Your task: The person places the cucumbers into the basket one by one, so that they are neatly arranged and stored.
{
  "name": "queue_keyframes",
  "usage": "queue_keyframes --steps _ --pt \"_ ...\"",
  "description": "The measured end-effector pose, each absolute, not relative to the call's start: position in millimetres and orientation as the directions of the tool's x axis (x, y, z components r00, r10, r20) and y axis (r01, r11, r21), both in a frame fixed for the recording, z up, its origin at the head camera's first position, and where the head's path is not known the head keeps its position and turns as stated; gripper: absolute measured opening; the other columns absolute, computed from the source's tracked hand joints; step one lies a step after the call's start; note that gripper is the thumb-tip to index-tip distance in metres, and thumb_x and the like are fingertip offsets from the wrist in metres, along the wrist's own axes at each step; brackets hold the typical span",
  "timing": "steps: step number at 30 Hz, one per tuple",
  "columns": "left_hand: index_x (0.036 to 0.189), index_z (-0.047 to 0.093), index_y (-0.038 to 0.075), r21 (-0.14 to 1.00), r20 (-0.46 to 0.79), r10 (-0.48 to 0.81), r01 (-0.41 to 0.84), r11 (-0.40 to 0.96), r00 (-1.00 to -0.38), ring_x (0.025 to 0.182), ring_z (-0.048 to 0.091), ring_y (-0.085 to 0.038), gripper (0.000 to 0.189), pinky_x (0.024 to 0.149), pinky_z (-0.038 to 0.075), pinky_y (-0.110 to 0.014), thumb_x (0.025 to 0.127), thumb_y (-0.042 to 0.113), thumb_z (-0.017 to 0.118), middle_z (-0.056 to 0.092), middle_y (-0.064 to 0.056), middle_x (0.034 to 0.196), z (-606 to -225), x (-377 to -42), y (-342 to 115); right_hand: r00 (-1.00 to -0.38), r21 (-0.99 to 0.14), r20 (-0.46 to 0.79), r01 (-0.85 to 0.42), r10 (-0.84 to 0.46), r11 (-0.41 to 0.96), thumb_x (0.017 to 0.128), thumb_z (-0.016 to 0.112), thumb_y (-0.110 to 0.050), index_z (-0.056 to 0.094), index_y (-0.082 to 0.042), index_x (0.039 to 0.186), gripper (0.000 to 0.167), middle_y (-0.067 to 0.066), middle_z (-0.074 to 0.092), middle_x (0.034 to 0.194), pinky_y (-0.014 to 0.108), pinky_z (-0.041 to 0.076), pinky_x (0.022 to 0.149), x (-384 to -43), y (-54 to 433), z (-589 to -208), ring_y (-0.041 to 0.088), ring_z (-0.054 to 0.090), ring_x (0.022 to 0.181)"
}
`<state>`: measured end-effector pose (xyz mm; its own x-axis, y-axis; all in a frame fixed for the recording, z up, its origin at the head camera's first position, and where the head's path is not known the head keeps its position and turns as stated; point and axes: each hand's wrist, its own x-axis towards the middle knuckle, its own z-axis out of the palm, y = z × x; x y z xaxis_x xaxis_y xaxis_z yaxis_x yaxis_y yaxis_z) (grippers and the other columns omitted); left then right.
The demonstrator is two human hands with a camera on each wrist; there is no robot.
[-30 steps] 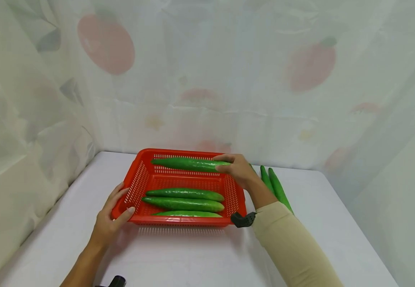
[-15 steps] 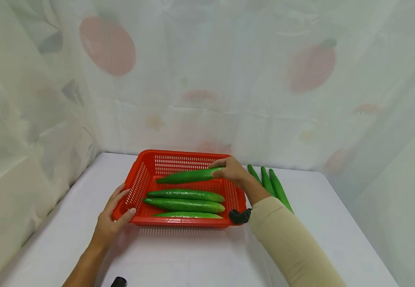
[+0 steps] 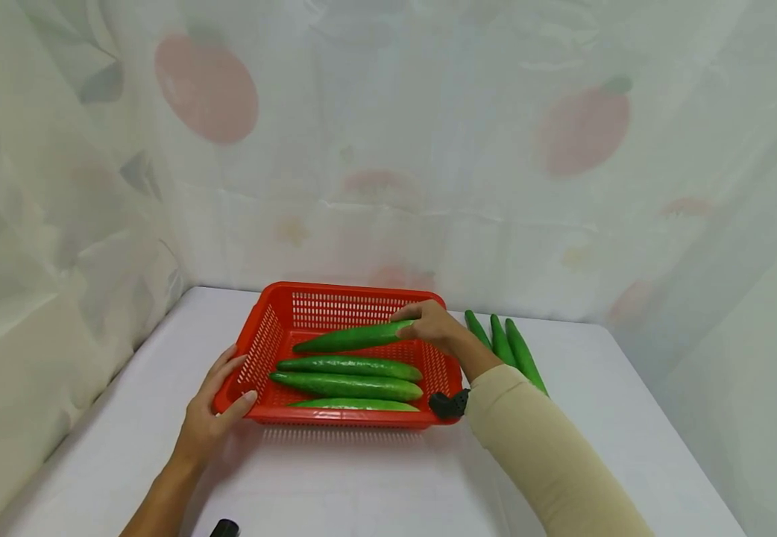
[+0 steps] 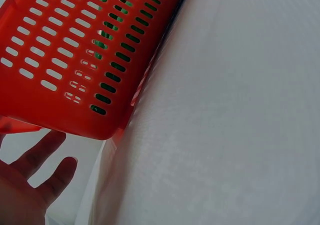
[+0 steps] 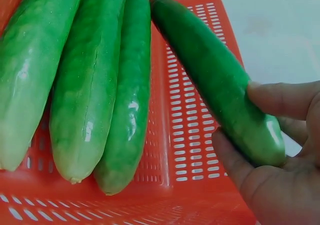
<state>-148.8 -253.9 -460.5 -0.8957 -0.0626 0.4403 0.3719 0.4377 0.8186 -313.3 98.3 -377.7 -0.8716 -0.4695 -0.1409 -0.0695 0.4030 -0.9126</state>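
Observation:
In the head view a red plastic basket (image 3: 355, 415) with slotted walls stands on the white table. Three green cucumbers (image 3: 345, 385) lie side by side across its front half. My right hand (image 3: 432, 326) pinches another cucumber (image 3: 344, 339) by its paler end, thumb on one side and fingers on the other, as the right wrist view shows. This cucumber is inside the basket behind the other three, its far tip lower than the held end. At the front left corner my left hand (image 3: 209, 406) grips the basket rim, thumb over the top; its fingers (image 4: 40, 152) show near the basket's underside corner.
Three more cucumbers (image 3: 519, 354) lie on the table (image 3: 603, 418) right of the basket, partly hidden by the right forearm. A printed white curtain (image 3: 388, 149) hangs behind the table and along both sides.
My right hand has lowered the cucumber from the basket's back rim down and toward the front, near the other cucumbers. The left hand has kept its grip on the rim.

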Motion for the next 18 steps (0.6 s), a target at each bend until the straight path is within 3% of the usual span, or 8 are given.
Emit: queue_keyframes --steps 12,18 --pt "0.141 0.047 0.007 0.824 0.44 -0.059 0.376 0.424 -0.896 0.132 0.032 -0.006 0.054 0.091 0.036 -0.01 0.09 0.008 0.064 0.028 -0.002 0.154 -461.8 -148.6 -255.4 -0.902 -0.956 -0.176 0.062 -0.394 0.286 0.088 0.053 0.011 0.059 0.003 0.127 0.04 0.022 0.049 0.132 0.045 0.046 0.089 -318.0 98.5 -386.4 0.035 0.051 0.115" --pt "0.141 0.047 0.008 0.823 0.44 -0.056 0.377 0.426 -0.896 0.132 0.032 -0.006 0.054 0.092 0.036 -0.01 0.09 0.008 0.064 0.028 -0.002 0.154 -462.7 -149.6 -254.7 -0.916 -0.965 -0.157 0.063 -0.369 0.253 0.091 0.056 0.006 0.058 0.002 0.128 0.037 0.024 0.05 0.131 0.052 0.038 0.1 -318.2 99.0 -388.4 0.036 0.048 0.12"
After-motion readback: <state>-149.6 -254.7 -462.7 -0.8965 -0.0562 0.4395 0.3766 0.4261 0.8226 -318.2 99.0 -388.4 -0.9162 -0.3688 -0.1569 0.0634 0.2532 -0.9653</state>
